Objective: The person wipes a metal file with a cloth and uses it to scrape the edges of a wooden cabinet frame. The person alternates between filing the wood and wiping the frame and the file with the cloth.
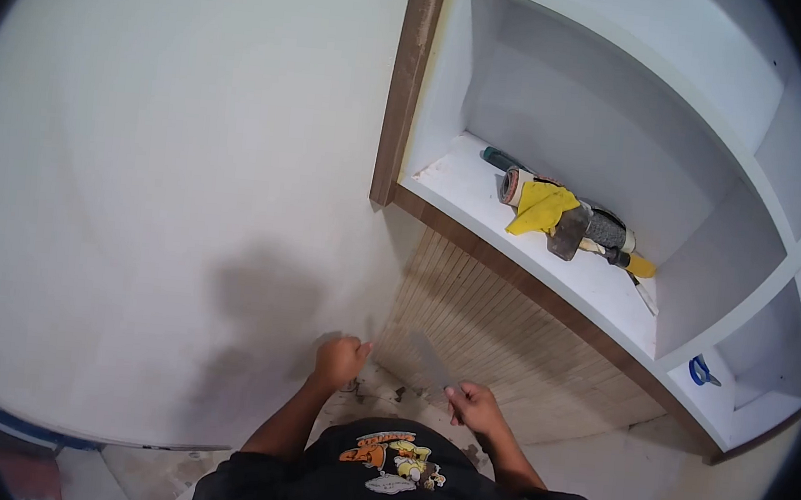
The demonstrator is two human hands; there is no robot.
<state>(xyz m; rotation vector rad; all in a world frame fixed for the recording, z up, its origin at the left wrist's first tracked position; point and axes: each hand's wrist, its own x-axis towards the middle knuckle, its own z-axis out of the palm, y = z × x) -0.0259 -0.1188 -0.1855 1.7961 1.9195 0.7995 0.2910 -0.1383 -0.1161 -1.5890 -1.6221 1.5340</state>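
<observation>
Slanting up-left from right hand (474,407): scraper blade (429,357).

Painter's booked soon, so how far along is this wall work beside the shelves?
Done, it seems: the wall higher up looks evenly white. In hand: the right hand holds a putty knife at the low corner, the left hand fisted against the wall. Left, probably: that corner beside the slatted panel and the spattered floor. A sandpaper roll and yellow cloth lie on the shelf.

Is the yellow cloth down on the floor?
No, the yellow cloth lies on the white shelf, draped over the tools there.
</observation>
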